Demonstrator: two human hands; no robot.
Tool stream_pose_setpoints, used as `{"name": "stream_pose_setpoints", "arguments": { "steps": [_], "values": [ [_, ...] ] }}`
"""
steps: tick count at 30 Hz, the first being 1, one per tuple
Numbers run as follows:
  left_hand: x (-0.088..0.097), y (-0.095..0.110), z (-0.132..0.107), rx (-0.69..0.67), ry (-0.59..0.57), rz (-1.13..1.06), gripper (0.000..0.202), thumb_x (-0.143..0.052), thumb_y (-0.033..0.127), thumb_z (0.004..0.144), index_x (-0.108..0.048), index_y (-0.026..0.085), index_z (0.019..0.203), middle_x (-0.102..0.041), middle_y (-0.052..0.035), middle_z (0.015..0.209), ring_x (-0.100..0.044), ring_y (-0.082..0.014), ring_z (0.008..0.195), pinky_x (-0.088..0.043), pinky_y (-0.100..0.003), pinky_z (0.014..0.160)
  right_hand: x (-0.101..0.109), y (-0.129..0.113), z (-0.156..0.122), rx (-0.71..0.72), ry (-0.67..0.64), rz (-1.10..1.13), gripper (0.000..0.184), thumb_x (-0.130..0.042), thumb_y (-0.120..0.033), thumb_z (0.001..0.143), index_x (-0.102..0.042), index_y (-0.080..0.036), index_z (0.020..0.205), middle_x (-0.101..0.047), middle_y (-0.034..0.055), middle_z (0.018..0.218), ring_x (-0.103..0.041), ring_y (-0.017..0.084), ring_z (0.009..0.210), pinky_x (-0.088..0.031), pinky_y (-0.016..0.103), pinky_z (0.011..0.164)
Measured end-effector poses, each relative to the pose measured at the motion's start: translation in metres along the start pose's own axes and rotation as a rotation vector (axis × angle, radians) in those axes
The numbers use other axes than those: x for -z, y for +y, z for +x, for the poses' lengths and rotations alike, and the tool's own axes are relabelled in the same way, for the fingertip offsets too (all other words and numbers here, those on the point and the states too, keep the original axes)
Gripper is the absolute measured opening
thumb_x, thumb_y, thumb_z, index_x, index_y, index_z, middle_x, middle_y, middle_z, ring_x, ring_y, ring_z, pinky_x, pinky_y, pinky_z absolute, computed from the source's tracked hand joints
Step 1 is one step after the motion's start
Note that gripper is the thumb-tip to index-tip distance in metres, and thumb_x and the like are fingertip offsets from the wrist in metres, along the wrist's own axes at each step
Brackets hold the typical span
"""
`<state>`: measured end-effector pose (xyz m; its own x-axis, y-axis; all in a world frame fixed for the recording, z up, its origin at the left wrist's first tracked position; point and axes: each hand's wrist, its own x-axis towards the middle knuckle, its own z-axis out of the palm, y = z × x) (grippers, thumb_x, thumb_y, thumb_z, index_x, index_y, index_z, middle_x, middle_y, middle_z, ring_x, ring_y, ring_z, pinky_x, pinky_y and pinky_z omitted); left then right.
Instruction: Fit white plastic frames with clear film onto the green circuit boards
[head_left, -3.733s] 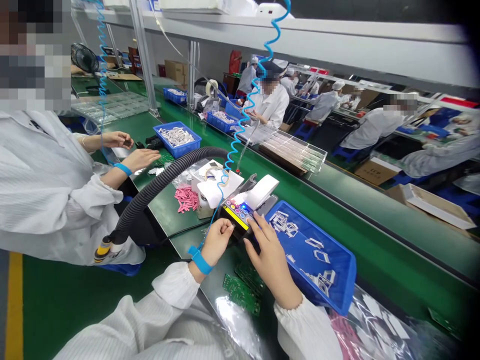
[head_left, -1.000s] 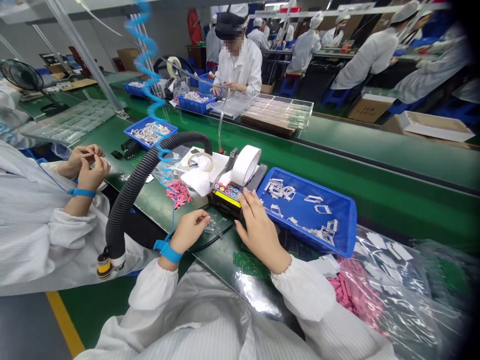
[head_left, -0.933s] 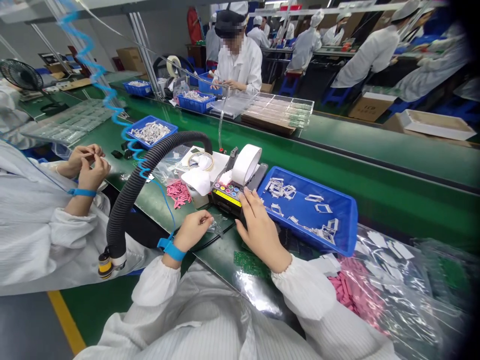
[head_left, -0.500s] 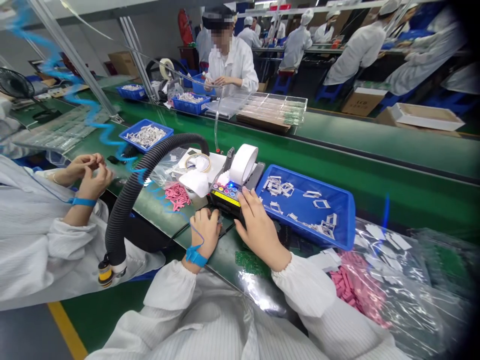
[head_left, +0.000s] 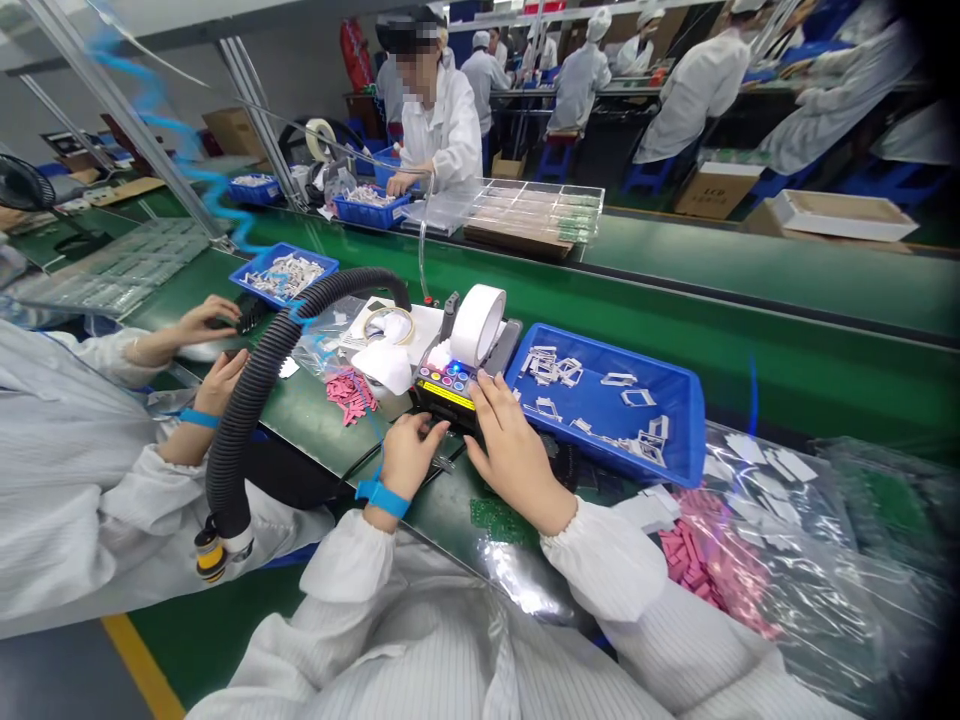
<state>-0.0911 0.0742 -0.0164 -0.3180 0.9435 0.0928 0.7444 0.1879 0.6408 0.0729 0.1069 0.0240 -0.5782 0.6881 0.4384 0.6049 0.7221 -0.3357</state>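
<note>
A black tape dispenser (head_left: 450,398) with coloured buttons and a yellow label stands before me, carrying a roll of white tape (head_left: 478,325). My right hand (head_left: 517,455) is open, its stretched fingertips resting on the dispenser's front right corner. At the dispenser's lower front edge is my left hand (head_left: 405,455), wearing a blue wrist strap (head_left: 382,497). Its fingers are bent in close to the thumb; whatever they hold is too small or hidden to make out. A green circuit board (head_left: 499,520) lies on the bench below my right hand.
A blue tray (head_left: 600,400) with white frames stands at right, near plastic bags (head_left: 795,540) and pink strips (head_left: 694,555). Left are more pink strips (head_left: 351,395) and a black ribbed hose (head_left: 259,410). A co-worker's hands (head_left: 214,345) are farther left; another person (head_left: 442,125) stands across.
My left hand has turned slightly, its thumb and finger now at the dispenser's lower front. My right hand stays on the corner. The neighbour's hands have separated. The view has shifted slightly.
</note>
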Motion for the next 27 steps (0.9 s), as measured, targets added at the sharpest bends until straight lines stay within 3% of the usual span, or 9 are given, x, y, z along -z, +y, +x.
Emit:
{"name": "stream_pose_setpoints", "arguments": {
  "steps": [3,7,10,13,16,20,23,27],
  "values": [
    [-0.012,-0.009,0.016,0.018,-0.085,-0.123,0.032,-0.058,0.045,0.079,-0.065,0.015,0.071,-0.054,0.003,0.053,-0.051,-0.0123,0.051,-0.038,-0.025,0.05,0.0,0.0,0.0,-0.006,0.001,-0.01,0.065,-0.05,-0.013,0.081,-0.028,-0.01,0.142,-0.031,0.0173,0.148,-0.021,0.031,0.139,-0.033,0.051,0.109],
    [-0.021,-0.017,0.021,0.018,-0.117,-0.207,0.029,-0.054,0.04,0.085,-0.06,0.013,0.077,-0.059,0.0025,0.067,-0.055,-0.0099,0.057,-0.046,-0.026,0.055,0.001,-0.001,0.0,-0.001,-0.005,-0.005,0.065,-0.05,-0.012,0.081,-0.028,-0.01,0.142,-0.03,0.0162,0.148,-0.02,0.03,0.139,-0.033,0.049,0.109],
    [-0.012,-0.02,0.016,0.0,-0.097,-0.207,0.027,-0.051,0.037,0.086,-0.063,0.014,0.083,-0.063,-0.0005,0.07,-0.057,-0.0127,0.061,-0.048,-0.028,0.058,0.002,-0.001,-0.001,-0.003,-0.011,0.003,0.067,-0.05,-0.012,0.081,-0.026,-0.011,0.144,-0.029,0.0151,0.149,-0.019,0.029,0.14,-0.033,0.048,0.11],
    [0.002,-0.022,0.007,-0.048,-0.06,-0.115,0.026,-0.048,0.032,0.087,-0.069,0.018,0.087,-0.068,-0.0062,0.077,-0.06,-0.019,0.075,-0.047,-0.034,0.071,0.001,0.0,-0.001,-0.001,-0.01,0.003,0.068,-0.05,-0.012,0.081,-0.025,-0.011,0.144,-0.029,0.0152,0.149,-0.019,0.029,0.14,-0.032,0.049,0.11],
    [0.008,-0.021,-0.006,-0.12,-0.064,0.03,0.023,-0.05,0.027,0.084,-0.071,0.022,0.092,-0.07,-0.0095,0.098,-0.056,-0.026,0.096,-0.04,-0.043,0.087,-0.001,0.001,-0.001,0.006,-0.001,0.004,0.068,-0.049,-0.013,0.082,-0.023,-0.012,0.145,-0.029,0.0153,0.149,-0.019,0.03,0.14,-0.033,0.051,0.109],
    [0.0,-0.015,-0.021,-0.196,-0.097,0.185,0.027,-0.055,0.035,0.082,-0.068,0.024,0.102,-0.064,-0.0101,0.117,-0.049,-0.0318,0.11,-0.029,-0.054,0.097,-0.001,0.0,0.0,0.002,0.004,-0.015,0.065,-0.05,-0.014,0.082,-0.027,-0.01,0.143,-0.031,0.0162,0.148,-0.02,0.031,0.139,-0.032,0.05,0.109],
    [-0.008,-0.011,-0.026,-0.222,-0.089,0.267,0.04,-0.058,0.044,0.078,-0.065,0.018,0.108,-0.061,-0.0154,0.119,-0.046,-0.0358,0.113,-0.021,-0.061,0.102,-0.001,0.0,0.0,-0.001,0.001,-0.024,0.064,-0.05,-0.014,0.082,-0.028,-0.009,0.142,-0.03,0.0167,0.148,-0.02,0.031,0.139,-0.032,0.049,0.11],
    [-0.014,-0.014,-0.022,-0.248,-0.086,0.306,0.035,-0.058,0.035,0.081,-0.066,0.013,0.107,-0.062,-0.0185,0.115,-0.052,-0.0345,0.109,-0.036,-0.054,0.097,-0.002,-0.001,0.0,-0.003,0.004,-0.02,0.066,-0.049,-0.013,0.082,-0.025,-0.01,0.144,-0.029,0.0168,0.149,-0.019,0.031,0.14,-0.032,0.051,0.109]
  ]
}}
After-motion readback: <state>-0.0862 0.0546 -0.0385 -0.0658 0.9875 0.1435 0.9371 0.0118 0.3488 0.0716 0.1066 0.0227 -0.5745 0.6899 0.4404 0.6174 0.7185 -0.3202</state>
